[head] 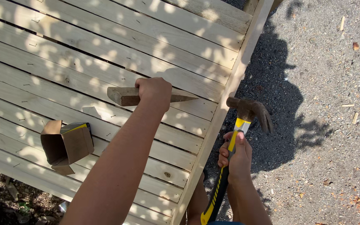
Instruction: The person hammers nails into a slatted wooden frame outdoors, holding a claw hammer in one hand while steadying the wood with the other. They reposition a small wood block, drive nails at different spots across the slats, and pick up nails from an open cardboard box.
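Left hand (155,92) clenched on wooden block (123,96), pressed to slatted panel (105,50) | right hand (235,156) grasping claw hammer (246,114) beyond panel's right edge | hammer likely head-heavy, rigid; hold rubber handle low | open cardboard box (65,143) near-left.

We see pale, rough-sawn wooden slats (105,54) stapled into a panel, a darker weathered wood block (123,96) lying on them, and a matt brown cardboard box (65,143) near that block. Beside the panel: a hammer (234,146), dull rusty metal head, glossy yellow-and-black handle, over coarse gravel (334,125).
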Motion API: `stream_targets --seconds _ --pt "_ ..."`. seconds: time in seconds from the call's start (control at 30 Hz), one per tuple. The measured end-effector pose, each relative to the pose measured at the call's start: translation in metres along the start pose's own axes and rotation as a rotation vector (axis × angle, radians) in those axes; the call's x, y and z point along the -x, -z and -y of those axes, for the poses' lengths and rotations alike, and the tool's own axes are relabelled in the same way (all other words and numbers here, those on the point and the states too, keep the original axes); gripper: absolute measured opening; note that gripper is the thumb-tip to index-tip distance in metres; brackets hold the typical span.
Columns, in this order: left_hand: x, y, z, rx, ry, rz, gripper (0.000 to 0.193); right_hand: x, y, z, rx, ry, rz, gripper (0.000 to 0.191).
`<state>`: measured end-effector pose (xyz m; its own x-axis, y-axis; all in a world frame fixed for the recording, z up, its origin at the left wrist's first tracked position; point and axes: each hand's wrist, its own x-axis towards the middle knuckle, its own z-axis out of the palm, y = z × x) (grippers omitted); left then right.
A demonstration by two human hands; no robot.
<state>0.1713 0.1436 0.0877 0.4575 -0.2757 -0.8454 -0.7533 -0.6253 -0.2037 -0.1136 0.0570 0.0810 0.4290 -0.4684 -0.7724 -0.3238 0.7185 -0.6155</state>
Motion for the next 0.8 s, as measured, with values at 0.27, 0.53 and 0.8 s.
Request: stream_targets --seconds 0.27,0.53,0.8 --pt "0.016 -0.039 0.012 0.074 -0.015 -0.114 0.059 0.004 -0.027 -0.084 0.123 -0.311 -0.027 0.049" --pt "0.016 -0.054 0.004 0.119 0.023 -0.188 0.067 -0.003 -0.044 -0.088 0.114 -0.324 -0.153 0.047" --pt "0.029 -0.054 -0.003 0.126 0.054 -0.220 0.063 -0.004 -0.081 -0.088 0.167 -0.235 -0.215 0.045"
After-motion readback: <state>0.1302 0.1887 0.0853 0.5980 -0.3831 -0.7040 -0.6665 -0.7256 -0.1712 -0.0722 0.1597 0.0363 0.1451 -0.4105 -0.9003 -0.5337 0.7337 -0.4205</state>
